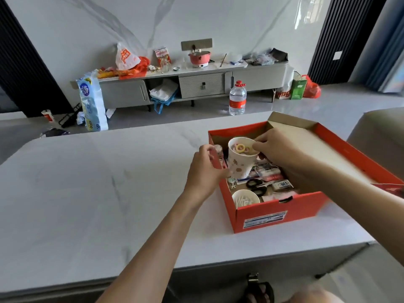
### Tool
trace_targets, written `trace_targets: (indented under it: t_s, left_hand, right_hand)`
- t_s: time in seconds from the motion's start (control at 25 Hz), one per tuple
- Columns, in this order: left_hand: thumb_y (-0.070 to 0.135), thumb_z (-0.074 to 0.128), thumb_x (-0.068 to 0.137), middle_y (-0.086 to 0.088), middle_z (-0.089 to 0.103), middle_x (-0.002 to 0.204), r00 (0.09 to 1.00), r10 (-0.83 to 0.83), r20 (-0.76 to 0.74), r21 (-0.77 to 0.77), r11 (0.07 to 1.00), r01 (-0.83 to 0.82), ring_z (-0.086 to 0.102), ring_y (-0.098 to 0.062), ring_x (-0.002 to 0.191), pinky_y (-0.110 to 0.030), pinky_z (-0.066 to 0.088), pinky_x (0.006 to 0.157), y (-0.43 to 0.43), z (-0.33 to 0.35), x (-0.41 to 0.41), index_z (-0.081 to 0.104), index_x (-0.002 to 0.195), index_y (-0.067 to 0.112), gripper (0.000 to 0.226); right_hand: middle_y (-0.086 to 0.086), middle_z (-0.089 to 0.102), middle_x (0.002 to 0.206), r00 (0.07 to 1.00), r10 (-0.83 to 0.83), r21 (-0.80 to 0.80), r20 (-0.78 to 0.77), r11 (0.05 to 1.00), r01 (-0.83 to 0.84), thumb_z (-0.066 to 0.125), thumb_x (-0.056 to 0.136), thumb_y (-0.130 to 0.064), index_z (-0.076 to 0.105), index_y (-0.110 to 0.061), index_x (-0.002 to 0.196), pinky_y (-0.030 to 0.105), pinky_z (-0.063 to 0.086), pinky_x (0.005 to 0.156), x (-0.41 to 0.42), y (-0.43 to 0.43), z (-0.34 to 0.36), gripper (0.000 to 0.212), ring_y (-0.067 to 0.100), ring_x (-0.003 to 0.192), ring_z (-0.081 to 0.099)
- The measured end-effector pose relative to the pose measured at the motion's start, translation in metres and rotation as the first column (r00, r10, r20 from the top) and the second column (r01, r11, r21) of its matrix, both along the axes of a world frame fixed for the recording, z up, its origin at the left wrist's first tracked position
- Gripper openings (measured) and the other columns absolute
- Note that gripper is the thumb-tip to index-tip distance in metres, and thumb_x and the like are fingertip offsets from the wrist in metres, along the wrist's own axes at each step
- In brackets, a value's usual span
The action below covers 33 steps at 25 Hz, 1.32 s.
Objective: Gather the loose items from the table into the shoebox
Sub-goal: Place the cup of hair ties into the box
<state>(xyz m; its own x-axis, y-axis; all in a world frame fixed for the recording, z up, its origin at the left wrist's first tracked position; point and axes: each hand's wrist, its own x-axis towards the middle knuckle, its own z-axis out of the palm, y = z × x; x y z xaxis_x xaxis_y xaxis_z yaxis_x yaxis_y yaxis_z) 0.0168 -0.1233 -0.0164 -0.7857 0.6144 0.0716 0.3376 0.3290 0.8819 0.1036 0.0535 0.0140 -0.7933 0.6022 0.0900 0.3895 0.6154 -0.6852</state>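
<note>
**A lived-in living room at home**

A low media cabinet [201, 85] runs along a marble-look wall [87, 29]. Its top is cluttered with plastic bags [125, 56], a pink electric pot [199, 57] and small odds and ends. On the glossy floor [328, 101] stand a tissue pack [93, 101], a water bottle [237, 98] and shopping bags [298, 86]. A white marble-look surface [87, 182] fills the foreground, with a beige upholstered seat [382, 132] beside it. A sandalled foot [260, 291] shows below.
</note>
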Motion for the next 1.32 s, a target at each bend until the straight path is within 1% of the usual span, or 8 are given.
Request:
trace_targets:
  t_s: [0.2, 0.36, 0.56, 0.84, 1.0, 1.16, 1.24, 1.32]
  left_hand:
    - [0.030, 0.066, 0.090, -0.004, 0.063, 0.080, 0.940, 0.096, 0.328, -0.094, 0.993, -0.069, 0.051, -0.012, 0.056, -0.025, 0.038, 0.050, 0.015, -0.051, 0.000, 0.048, 0.102, 0.026, 0.022]
    - [0.016, 0.061, 0.091, -0.002, 0.055, 0.059, 0.923, 0.053, 0.381, -0.011, 0.999, -0.053, 0.048, -0.015, 0.044, -0.023, 0.033, 0.040, 0.023, -0.058, -0.001, 0.059, 0.095, 0.016, 0.004]
    - [0.007, 0.053, 0.092, -0.004, 0.054, 0.058, 0.916, 0.010, 0.400, -0.002, 1.000, -0.009, 0.050, -0.014, 0.041, -0.022, 0.034, 0.038, 0.023, -0.059, -0.004, 0.061, 0.088, 0.006, 0.009]
    - [0.004, 0.054, 0.089, -0.002, 0.054, 0.055, 0.897, 0.011, 0.443, 0.048, 0.998, -0.036, 0.053, -0.014, 0.041, -0.022, 0.037, 0.039, 0.022, -0.064, -0.005, 0.062, 0.082, 0.007, 0.011]
    - [0.003, 0.054, 0.089, -0.001, 0.055, 0.054, 0.900, 0.015, 0.436, 0.054, 0.998, -0.043, 0.053, -0.014, 0.042, -0.023, 0.038, 0.039, 0.023, -0.064, -0.005, 0.063, 0.082, 0.006, 0.012]
    - [0.008, 0.056, 0.091, -0.001, 0.058, 0.058, 0.904, 0.042, 0.426, 0.035, 0.997, -0.063, 0.056, -0.014, 0.045, -0.023, 0.042, 0.041, 0.023, -0.065, -0.005, 0.066, 0.092, 0.004, 0.010]
    - [0.015, 0.059, 0.094, -0.001, 0.066, 0.072, 0.927, 0.093, 0.364, 0.003, 0.995, -0.101, 0.064, -0.016, 0.060, -0.028, 0.051, 0.052, 0.024, -0.064, -0.002, 0.065, 0.103, 0.006, 0.014]
    - [0.022, 0.059, 0.094, -0.003, 0.069, 0.099, 0.956, 0.125, 0.265, -0.057, 0.992, -0.113, 0.067, -0.022, 0.089, -0.038, 0.058, 0.078, 0.024, -0.064, 0.004, 0.062, 0.116, 0.014, 0.024]
  right_hand:
    - [0.015, 0.068, 0.069, 0.962, -0.165, 0.022, 0.217, 0.986, 0.164, 0.053, 0.083, -0.017, 0.070, -0.003, 0.070, 0.037, 0.052, 0.058, 0.005, 0.030, -0.061, 0.025, 0.030, 0.062, 0.063]
    - [0.012, 0.066, 0.076, 0.948, -0.133, 0.036, 0.288, 0.991, 0.128, 0.054, 0.085, -0.020, 0.070, -0.005, 0.077, 0.035, 0.051, 0.060, -0.010, 0.029, -0.088, 0.023, 0.029, 0.069, 0.064]
    - [0.006, 0.062, 0.060, 0.926, -0.030, 0.098, 0.375, 0.995, -0.007, 0.058, 0.090, -0.024, 0.068, -0.004, 0.067, 0.028, 0.040, 0.044, -0.021, 0.017, -0.097, 0.032, 0.021, 0.055, 0.058]
    - [0.013, 0.070, 0.077, 0.912, 0.044, 0.009, 0.407, 0.999, -0.052, 0.057, 0.094, -0.036, 0.071, -0.002, 0.082, 0.041, 0.054, 0.065, -0.021, 0.010, -0.099, 0.039, 0.022, 0.066, 0.061]
    - [0.007, 0.057, 0.065, 0.926, 0.006, 0.001, 0.379, 1.000, -0.007, 0.051, 0.098, -0.036, 0.056, -0.007, 0.064, 0.033, 0.042, 0.054, -0.019, 0.009, -0.101, 0.045, 0.018, 0.057, 0.050]
    - [0.010, 0.065, 0.078, 0.957, -0.060, -0.030, 0.285, 0.997, 0.071, 0.048, 0.097, -0.041, 0.064, -0.004, 0.080, 0.037, 0.048, 0.062, -0.009, 0.003, -0.092, 0.044, 0.026, 0.072, 0.061]
    - [0.005, 0.067, 0.080, 0.981, -0.167, 0.007, 0.101, 0.986, 0.167, 0.049, 0.096, -0.039, 0.068, -0.010, 0.084, 0.040, 0.051, 0.068, 0.013, 0.006, -0.080, 0.037, 0.024, 0.076, 0.063]
    - [-0.002, 0.064, 0.094, 0.937, -0.333, 0.109, -0.102, 0.933, 0.344, 0.050, 0.095, -0.036, 0.067, -0.019, 0.096, 0.039, 0.051, 0.077, 0.050, 0.013, -0.072, 0.025, 0.019, 0.088, 0.059]
